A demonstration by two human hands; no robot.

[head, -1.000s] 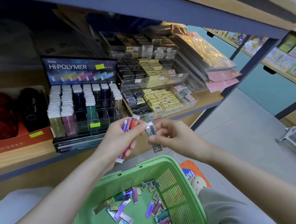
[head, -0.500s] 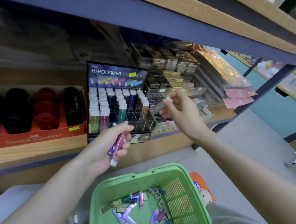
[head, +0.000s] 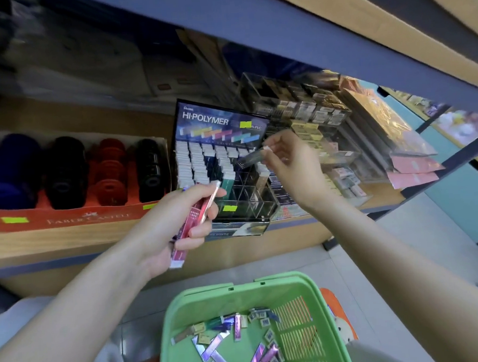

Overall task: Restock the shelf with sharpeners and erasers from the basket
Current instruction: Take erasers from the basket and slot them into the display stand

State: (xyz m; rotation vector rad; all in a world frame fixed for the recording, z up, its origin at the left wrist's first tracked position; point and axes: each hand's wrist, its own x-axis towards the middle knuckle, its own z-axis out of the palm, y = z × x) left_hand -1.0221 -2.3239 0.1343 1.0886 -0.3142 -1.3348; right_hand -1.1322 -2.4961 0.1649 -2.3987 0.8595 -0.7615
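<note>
The step in hand looks like slotting one stick into the clear rack (head: 250,205) on the shelf (head: 69,239). The right hand (head: 292,169) pinches a grey eraser (head: 250,160) by its white end between thumb and fingertips. The stick juts out toward 9 o'clock from the hand, lying nearly flat above the rack's rear rows. To do it well, I would tip the free end down until the stick stands upright. I would then aim for one of the open cells at about 6 o'clock of the stick, and let go only once it is guided between the cell walls, so neighbouring sticks are not knocked. The left hand (head: 163,229) is wrapped round a small bundle of pink erasers (head: 199,210), just in front of the rack at about 8 o'clock of the right hand, ready to feed the next one. The basket (head: 210,289) sits at 6 o'clock below both hands, with more loose pieces in it.
</note>
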